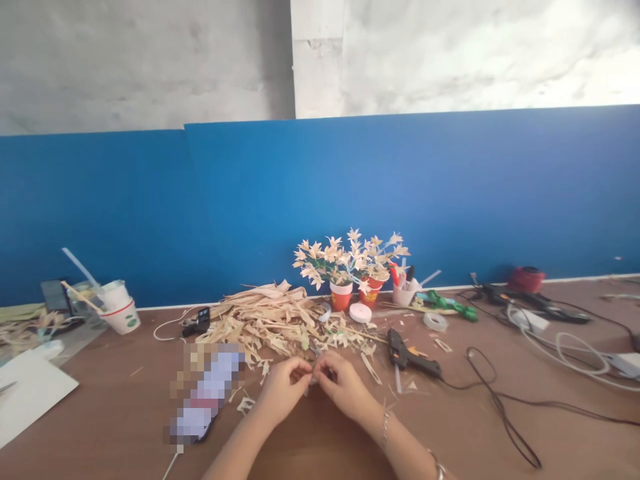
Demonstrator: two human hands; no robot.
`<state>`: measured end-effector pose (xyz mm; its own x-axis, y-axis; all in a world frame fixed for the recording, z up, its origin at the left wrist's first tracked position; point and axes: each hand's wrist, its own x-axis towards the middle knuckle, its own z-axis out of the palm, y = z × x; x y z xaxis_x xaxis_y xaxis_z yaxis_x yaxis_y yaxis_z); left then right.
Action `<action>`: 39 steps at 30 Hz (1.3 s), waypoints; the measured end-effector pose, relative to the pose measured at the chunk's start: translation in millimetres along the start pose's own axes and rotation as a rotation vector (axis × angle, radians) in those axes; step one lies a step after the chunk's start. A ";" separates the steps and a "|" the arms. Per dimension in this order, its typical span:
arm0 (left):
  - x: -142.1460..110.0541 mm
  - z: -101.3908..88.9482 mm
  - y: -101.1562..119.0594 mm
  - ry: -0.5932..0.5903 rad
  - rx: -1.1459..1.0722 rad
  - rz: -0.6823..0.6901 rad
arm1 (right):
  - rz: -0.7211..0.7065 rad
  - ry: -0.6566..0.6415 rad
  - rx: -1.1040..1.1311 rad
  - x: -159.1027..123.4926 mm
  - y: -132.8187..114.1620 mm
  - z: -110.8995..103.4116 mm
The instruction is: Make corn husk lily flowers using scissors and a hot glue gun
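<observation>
My left hand (285,387) and my right hand (340,383) meet low in the middle of the view, thumbs and fingertips pinched together. What they pinch is mostly hidden; only a bit of something small and pale shows between the fingers. Just beyond the fingertips lies a pile of dry, straw-coloured husk strips (265,317), with small cut scraps around it. A black hot glue gun (410,357) rests on the table to the right of my right hand. Left of my left hand is a blurred-out phone (207,397) with a white cable.
Artificial flowers (333,257) stand in red cups (341,297) behind the pile. Near them are a white roll (360,313), a clear tape roll (435,323) and a cup of tools (404,293). Black cords (500,400) spread rightward. A paper cup (121,317) stands at left. A blue partition (400,180) closes the back.
</observation>
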<state>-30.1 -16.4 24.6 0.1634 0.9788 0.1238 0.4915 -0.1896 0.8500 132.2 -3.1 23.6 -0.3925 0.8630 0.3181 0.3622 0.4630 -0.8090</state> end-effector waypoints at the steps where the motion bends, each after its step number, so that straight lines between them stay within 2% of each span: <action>1: -0.1 -0.7 0.5 -0.009 0.018 0.013 | 0.002 0.007 -0.003 -0.1 0.7 0.0; 7: -1.1 -2.9 0.4 0.031 0.209 0.087 | 0.054 0.016 -0.104 -1.6 3.9 2.8; 12: -2.3 -0.4 0.2 0.036 0.327 0.109 | 0.017 -0.004 -0.270 -1.7 3.2 3.7; 16: -2.9 7.3 1.4 0.133 0.411 0.057 | 0.044 0.072 -0.358 -1.9 -0.4 7.8; 21: -3.4 16.8 2.1 0.215 0.382 0.051 | 0.076 0.158 -0.403 -1.1 -2.4 15.9; 28: 0.0 12.3 -3.2 0.304 0.319 0.005 | 0.129 0.351 -0.486 2.2 2.9 8.6; 33: 0.7 8.6 -4.5 0.254 0.289 0.047 | 0.003 0.231 -0.221 1.4 5.0 5.6; 39: -1.2 13.3 2.9 0.212 0.358 0.092 | -0.018 0.181 -0.275 1.3 4.2 11.7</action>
<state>-17.5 -19.2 20.1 0.0590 0.9439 0.3249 0.7552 -0.2550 0.6039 123.3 -2.4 14.8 -0.2533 0.8649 0.4333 0.5809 0.4942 -0.6468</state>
